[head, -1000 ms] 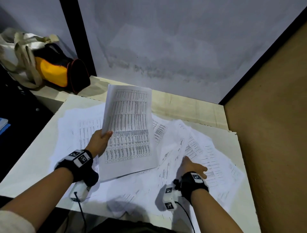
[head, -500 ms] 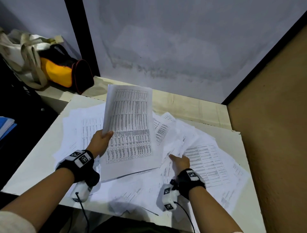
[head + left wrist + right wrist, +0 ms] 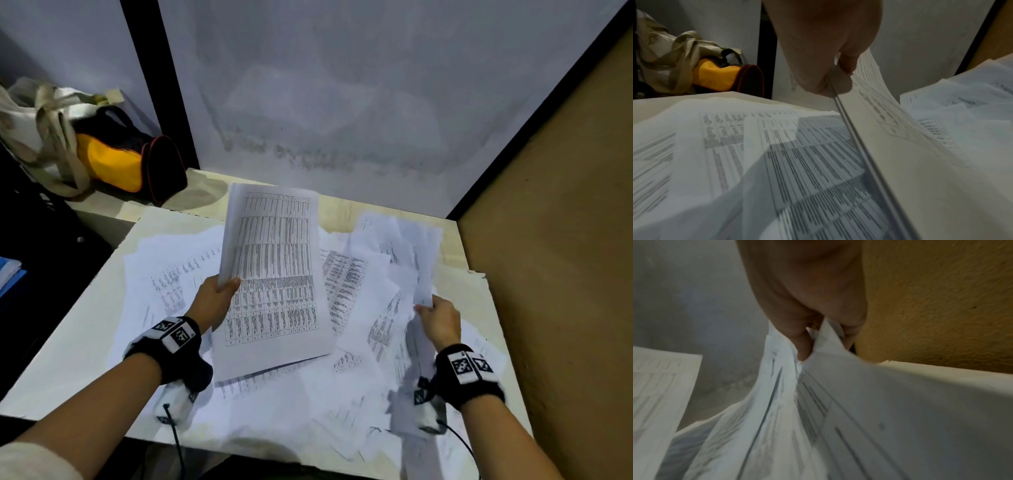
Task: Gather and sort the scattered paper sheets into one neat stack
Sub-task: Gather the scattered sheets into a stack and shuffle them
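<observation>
My left hand [image 3: 219,294] grips a small stack of printed sheets [image 3: 274,274] by its left edge and holds it tilted up over the table; in the left wrist view the thumb and fingers [image 3: 840,78] pinch that stack [image 3: 900,162]. My right hand [image 3: 435,313] pinches a bunch of loose sheets [image 3: 407,260] lifted off the right side of the table; the right wrist view shows the fingers [image 3: 801,340] curled into the crumpled paper [image 3: 818,402]. More printed sheets [image 3: 171,274] lie scattered over the white table [image 3: 61,359].
A yellow and black bag [image 3: 120,161] and a cream cloth tote [image 3: 41,130] sit on a ledge at the back left. A grey wall [image 3: 342,102] stands behind the table, a brown panel [image 3: 548,274] along its right side. The table's front edge is near my wrists.
My right hand has left the table's middle, moved right and lifted a bunch of sheets. The left hand keeps its stack raised in about the same place.
</observation>
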{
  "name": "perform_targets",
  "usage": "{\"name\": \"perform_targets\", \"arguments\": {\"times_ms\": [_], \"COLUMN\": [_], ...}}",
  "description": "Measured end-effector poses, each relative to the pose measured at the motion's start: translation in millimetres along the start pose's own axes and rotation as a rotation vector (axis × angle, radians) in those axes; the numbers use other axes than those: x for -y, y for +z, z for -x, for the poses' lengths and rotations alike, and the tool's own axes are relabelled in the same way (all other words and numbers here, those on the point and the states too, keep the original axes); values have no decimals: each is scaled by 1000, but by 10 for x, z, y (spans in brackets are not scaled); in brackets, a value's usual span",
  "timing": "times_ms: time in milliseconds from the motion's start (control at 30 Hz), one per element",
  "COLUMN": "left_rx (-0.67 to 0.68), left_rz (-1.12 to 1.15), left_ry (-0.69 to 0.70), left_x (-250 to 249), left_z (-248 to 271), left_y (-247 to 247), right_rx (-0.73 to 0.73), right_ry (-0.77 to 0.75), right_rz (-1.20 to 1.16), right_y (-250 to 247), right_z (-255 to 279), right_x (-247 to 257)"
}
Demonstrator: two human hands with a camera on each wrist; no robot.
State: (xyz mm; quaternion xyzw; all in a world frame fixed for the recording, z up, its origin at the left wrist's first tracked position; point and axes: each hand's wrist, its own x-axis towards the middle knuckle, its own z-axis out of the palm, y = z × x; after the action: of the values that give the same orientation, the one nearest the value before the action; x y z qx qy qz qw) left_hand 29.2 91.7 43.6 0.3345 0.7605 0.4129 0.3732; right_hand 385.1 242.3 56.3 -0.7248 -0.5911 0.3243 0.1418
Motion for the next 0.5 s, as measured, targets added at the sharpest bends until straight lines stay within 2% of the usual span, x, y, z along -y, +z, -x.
{"name": "perform_targets", "arguments": {"times_ms": [33,100,167,333,433,500], "left_rx": [8,15,29,54,60,71], "left_rz": [-6,-14,-14,-40,-41,-42], "left_ry": [9,16,20,45,35,30], "left_x": [-15,-56,-102,-178,-176,-177], "left_z": [-9,-14,-15,17,20,34], "left_y": [14,50,90,112,126,145], "right_rx": [21,153,240,274,300,284], "right_ry": [24,68,83,80,146,135], "right_rz": [-19,-57,-6,62,-2,3], "right_y": [2,69,167,230,283,290], "right_z": [-24,-66,-104,-139,-77,-42], "right_x": [-11,-65,-136,-284,-326,-277]}}
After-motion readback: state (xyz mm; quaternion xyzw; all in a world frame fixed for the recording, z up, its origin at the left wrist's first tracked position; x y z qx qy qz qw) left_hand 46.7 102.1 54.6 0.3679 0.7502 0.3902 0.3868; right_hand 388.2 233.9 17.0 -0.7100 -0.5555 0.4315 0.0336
